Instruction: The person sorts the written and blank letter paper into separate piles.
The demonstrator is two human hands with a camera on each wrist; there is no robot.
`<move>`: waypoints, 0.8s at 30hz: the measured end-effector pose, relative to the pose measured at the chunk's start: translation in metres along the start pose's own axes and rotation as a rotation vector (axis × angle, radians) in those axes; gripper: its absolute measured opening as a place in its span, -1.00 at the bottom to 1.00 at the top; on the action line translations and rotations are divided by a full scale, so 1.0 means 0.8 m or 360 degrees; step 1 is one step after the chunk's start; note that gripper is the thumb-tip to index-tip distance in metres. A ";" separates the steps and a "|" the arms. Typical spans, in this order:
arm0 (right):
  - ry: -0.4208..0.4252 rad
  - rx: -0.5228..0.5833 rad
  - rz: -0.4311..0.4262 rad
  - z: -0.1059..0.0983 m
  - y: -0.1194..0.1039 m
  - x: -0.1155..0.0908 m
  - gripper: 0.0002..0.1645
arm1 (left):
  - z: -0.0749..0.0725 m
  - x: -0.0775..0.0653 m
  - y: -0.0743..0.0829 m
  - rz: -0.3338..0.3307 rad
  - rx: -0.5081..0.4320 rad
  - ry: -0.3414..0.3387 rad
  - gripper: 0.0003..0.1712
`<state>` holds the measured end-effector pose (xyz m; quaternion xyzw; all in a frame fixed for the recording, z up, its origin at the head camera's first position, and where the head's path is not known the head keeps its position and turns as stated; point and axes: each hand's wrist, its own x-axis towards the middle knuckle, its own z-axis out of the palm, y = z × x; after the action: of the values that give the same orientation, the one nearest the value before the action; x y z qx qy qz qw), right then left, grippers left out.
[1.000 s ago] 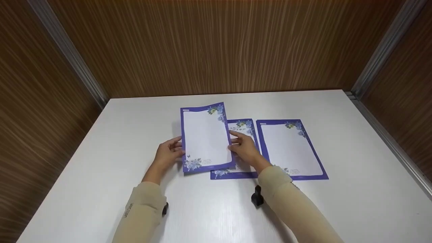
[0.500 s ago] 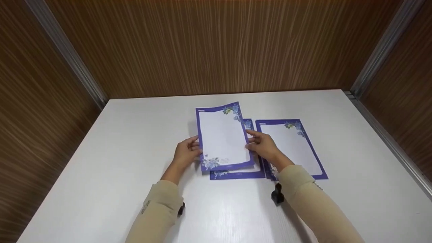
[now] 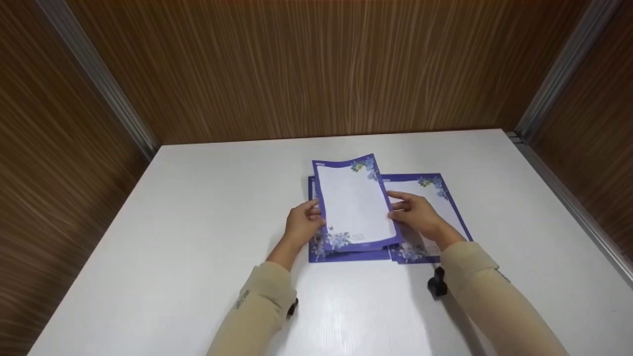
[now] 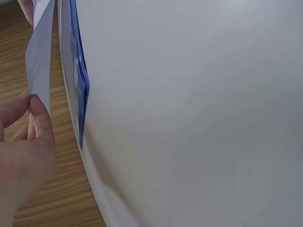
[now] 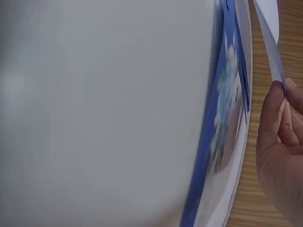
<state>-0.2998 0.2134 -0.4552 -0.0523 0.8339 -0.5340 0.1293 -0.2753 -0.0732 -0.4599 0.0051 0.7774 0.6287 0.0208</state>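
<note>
A sheet of paper with a purple border and blue flowers in two corners is held up above the table, slightly bowed. My left hand pinches its left edge between thumb and fingers; in the left wrist view the thumb and fingertips meet on that edge. On the opposite side my right hand pinches the right edge, also clear in the right wrist view. Beneath, a left pile of matching sheets lies mostly hidden by the held one. Beside it lies a right pile, its left part covered by the held sheet and my right hand.
The white table extends on all sides of the papers. Wood-grain panels rise behind it and at both sides, with metal strips at the corners. A black wrist device sits below my right sleeve.
Both hands have carried the held sheet to the right across the left pile, and it now overlaps the right pile too. The piles on the table have stayed in place.
</note>
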 end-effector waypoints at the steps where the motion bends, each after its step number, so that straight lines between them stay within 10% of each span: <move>1: -0.0003 -0.0004 0.0006 -0.005 0.002 -0.002 -0.24 | 0.004 -0.001 0.002 -0.0012 0.0017 -0.0002 -0.35; 24: -0.0031 -0.0103 0.0075 -0.081 0.034 -0.043 -0.18 | 0.079 -0.002 0.020 -0.0037 0.0046 -0.0049 -0.34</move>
<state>-0.2829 0.2896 -0.4487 -0.0420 0.8504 -0.5031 0.1483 -0.2719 -0.0082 -0.4577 0.0061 0.7860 0.6169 0.0399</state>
